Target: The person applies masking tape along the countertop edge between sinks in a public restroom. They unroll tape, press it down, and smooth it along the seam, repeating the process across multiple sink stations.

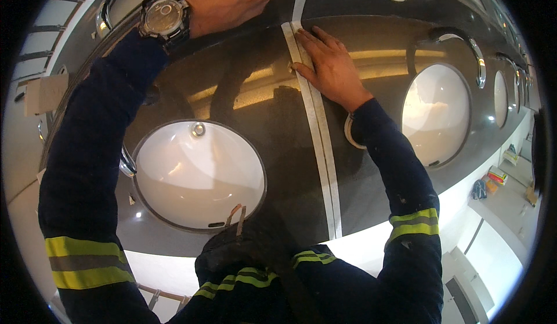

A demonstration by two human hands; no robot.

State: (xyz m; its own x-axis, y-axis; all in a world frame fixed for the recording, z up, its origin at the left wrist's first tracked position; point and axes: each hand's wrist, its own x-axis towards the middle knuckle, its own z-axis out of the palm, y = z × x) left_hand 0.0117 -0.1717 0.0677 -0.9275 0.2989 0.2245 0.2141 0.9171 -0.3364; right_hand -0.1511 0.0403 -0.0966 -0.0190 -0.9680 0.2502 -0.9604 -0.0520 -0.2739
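Two pale strips of masking tape (318,132) run side by side across the dark, glossy countertop (290,179), with a narrow line between them. My right hand (333,63) lies on their far end, its fingers spread and the thumb beside the left strip. Another stretch of tape (301,2) continues beyond it on the dark upright surface. My left hand (241,2), below a chunky wristwatch (165,17), reaches across the top with fingers stretched out toward that tape. Its fingertips are partly cut off by the view. I see nothing held in either hand.
A white oval basin (200,173) sits left of the tape, with a chrome tap (127,162) partly behind my left arm. Rightward are another basin (436,115) and a curved chrome tap (478,57). A pale ring-shaped thing (350,132) is partly hidden by my right forearm.
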